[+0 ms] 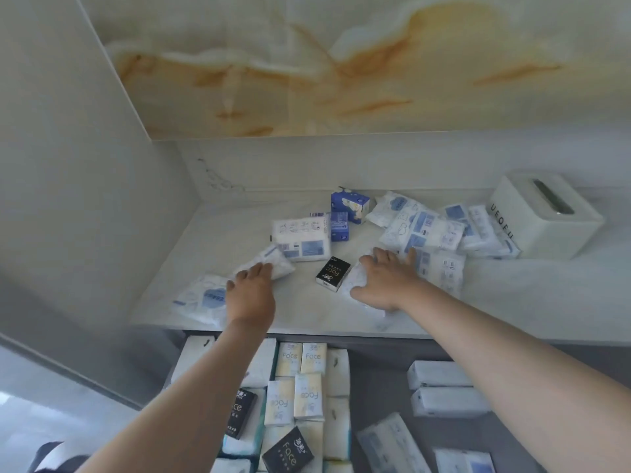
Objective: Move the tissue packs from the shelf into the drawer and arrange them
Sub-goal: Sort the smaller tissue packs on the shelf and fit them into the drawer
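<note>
Head camera, looking down over both arms: the left hand [251, 288] is out on the shelf [239, 230], fingers flat and spread over a soft white pack [269, 264], not closed round it yet. Another white-and-blue pack [201, 298] lies just beside that wrist, near the front edge. Over on the other side, the right hand [386, 285] is pressing down on a crinkly white pack [355, 281], palm on top, thumb out to the side; whether the fingers have curled under it, I cannot tell.

Between the two hands sits a small black Face pack [333, 273], untouched. Further back there is a bigger white block pack [302, 237], a couple of blue boxes [348, 206], and a loose heap of packs [433, 230] leaning against the white tissue box [543, 216] at the right.

Below the shelf edge the open drawer [379, 387] is already well filled: neat rows of Face packs [300, 380] on the left, long white packs [440, 387] on the right, and bare grey floor between them.

To do this grab well, I judge each hand should close from both long sides, since these wrappers look slippery and soft. Lift clear of the shelf lip, then lay the packs into that bare middle strip, lined up with the existing rows.
</note>
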`<state>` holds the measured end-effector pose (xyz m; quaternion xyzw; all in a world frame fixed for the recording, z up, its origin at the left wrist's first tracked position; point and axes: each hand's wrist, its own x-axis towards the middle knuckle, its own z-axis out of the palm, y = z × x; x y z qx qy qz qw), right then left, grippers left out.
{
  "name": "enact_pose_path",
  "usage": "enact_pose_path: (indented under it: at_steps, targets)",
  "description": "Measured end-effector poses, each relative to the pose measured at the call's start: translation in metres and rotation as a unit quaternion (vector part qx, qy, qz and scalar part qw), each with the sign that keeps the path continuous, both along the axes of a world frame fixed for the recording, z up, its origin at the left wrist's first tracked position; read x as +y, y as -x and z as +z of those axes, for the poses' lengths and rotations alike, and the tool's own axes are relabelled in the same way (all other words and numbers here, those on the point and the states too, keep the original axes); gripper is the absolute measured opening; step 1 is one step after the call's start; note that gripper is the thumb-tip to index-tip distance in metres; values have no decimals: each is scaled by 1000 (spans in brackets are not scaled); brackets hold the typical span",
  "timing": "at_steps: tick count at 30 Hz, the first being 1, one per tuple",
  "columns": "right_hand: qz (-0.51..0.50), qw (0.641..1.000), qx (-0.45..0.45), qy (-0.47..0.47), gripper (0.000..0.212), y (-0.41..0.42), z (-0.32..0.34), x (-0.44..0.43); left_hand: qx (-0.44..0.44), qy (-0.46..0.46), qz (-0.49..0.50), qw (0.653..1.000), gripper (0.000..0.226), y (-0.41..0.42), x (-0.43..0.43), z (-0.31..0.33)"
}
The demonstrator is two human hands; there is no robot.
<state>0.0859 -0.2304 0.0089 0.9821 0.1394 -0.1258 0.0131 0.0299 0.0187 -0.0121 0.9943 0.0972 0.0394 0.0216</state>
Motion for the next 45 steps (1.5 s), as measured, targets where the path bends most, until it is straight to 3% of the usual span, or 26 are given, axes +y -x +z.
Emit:
enact_pose_path:
  at_steps: [7,10,14,19,23,29,31,33,37,40,45]
  targets:
    - [59,991,-68,-97,72,-7,-17,30,88,65,27,994,55,-27,6,4]
    - [61,987,-74,-128,60,-6,-21,37,34,87,22,995,60,-33,-1,8]
    - [58,966,-100,-230,57,-1,-14,38,-85,133,-105,982,52,-30,-29,10]
    - [66,938,-116,-319,64,20,1,41,-20,337,-147,930,49,-15,-45,17]
    - [63,934,-43,-350,68,51,4,46,-22,351,-136,926,33,18,-33,28]
    - [70,932,64,-351,60,111,4,64,13,322,-141,936,18,94,1,20]
    - [90,937,106,-322,61,130,0,70,49,269,-130,953,18,119,16,12]
    - [108,944,138,-280,64,145,-7,73,107,185,-152,965,24,140,27,3]
    - [111,959,142,-219,72,166,-20,69,183,50,-246,951,52,164,31,-16]
    - [93,960,151,-217,75,174,-24,62,143,-6,-243,960,54,166,25,-27]
    - [83,949,194,-234,66,185,-30,52,95,-13,-174,980,44,158,15,-36]
